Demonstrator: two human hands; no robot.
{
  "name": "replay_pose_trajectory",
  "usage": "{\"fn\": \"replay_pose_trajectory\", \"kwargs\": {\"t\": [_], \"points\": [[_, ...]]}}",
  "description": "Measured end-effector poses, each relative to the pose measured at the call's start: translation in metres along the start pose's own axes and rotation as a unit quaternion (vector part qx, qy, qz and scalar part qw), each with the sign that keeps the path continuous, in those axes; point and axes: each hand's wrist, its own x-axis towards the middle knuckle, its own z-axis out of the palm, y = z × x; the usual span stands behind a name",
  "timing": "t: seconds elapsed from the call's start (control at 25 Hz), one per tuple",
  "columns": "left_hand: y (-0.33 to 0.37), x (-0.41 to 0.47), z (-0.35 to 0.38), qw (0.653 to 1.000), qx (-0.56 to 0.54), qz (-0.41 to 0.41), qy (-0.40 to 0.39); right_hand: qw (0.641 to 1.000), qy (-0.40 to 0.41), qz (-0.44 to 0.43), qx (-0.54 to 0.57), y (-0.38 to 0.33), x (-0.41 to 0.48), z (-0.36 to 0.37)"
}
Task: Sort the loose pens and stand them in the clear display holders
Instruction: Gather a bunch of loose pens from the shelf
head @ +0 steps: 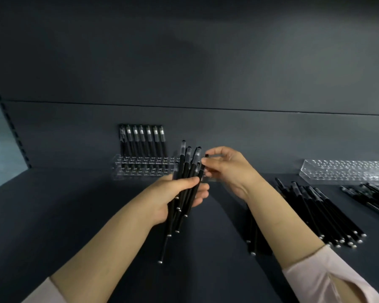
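Observation:
My left hand grips a bundle of several black pens with clear caps, held upright above the dark shelf. My right hand pinches the capped top of one pen at the bundle's right side. Behind them stands a clear display holder with a row of several black pens upright in its back holes. A pile of loose black pens lies on the shelf to the right.
A second clear holder lies at the far right with nothing standing in it. More loose pens lie in front of it, and a few lie under my right forearm. The dark back wall is close behind.

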Motion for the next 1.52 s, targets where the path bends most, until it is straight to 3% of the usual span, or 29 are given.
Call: {"fn": "replay_pose_trajectory", "kwargs": {"t": [0.24,0.4,0.64,0.88,1.28,1.52], "points": [[0.020,-0.001,-0.062,0.995,-0.070,0.007,0.070,0.966,0.195,-0.160,0.049,-0.014,0.033,0.051],[0.029,0.006,-0.081,0.994,-0.092,0.024,0.061,0.931,0.272,-0.242,-0.041,-0.022,0.048,0.072],[0.026,0.016,-0.090,0.996,-0.051,0.050,0.050,0.901,0.268,-0.291,-0.180,-0.018,0.058,0.086],[0.020,0.019,-0.098,0.998,-0.014,0.049,0.038,0.887,0.242,-0.324,-0.224,-0.025,0.064,0.088],[0.028,0.020,-0.101,0.994,-0.069,0.032,0.079,0.873,0.243,-0.319,-0.278,-0.016,0.069,0.086],[0.027,0.018,-0.101,0.998,-0.030,0.011,0.062,0.800,0.243,-0.356,-0.418,-0.008,0.080,0.099]]}}
